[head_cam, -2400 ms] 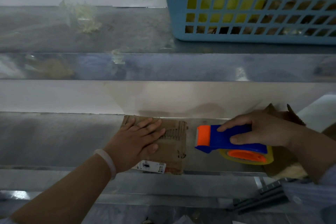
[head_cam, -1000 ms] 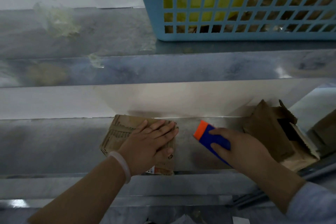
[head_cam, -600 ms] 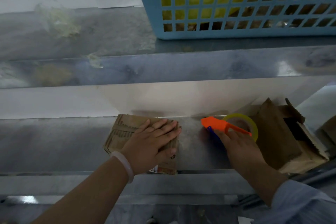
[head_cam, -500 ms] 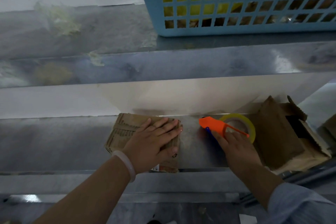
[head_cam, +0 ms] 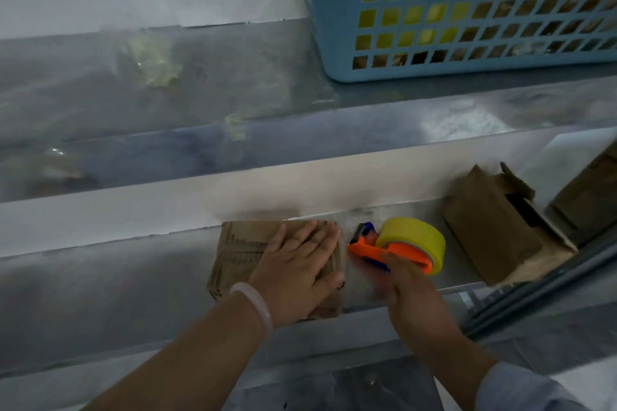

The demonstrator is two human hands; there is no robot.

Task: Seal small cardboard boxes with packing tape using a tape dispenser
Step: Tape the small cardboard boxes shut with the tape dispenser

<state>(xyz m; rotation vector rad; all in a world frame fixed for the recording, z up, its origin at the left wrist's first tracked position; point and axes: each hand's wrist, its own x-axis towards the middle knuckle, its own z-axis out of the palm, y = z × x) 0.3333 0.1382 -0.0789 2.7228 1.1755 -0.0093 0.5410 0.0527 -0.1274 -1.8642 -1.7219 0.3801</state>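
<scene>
A small brown cardboard box [head_cam: 238, 250] lies flat on the lower metal shelf [head_cam: 100, 280]. My left hand [head_cam: 297, 274] presses down on its top with straight, spread fingers. Just right of the box, my right hand [head_cam: 410, 290] grips the handle of the orange and blue tape dispenser [head_cam: 367, 248], which carries a yellow tape roll [head_cam: 414, 237]. The dispenser is tipped on its side, its blade end close to the box's right edge. I cannot tell whether it touches the box.
An opened cardboard box [head_cam: 494, 227] stands at the right on the same shelf, and another brown box [head_cam: 594, 193] sits beyond it. A blue plastic basket [head_cam: 467, 10] rests on the upper shelf. Crumpled tape scraps [head_cam: 150, 57] stick to that upper shelf at the left.
My right hand has turned the dispenser over, so the yellow roll now faces up, and brought it close to the box's right edge. The left hand has stayed pressed on the box.
</scene>
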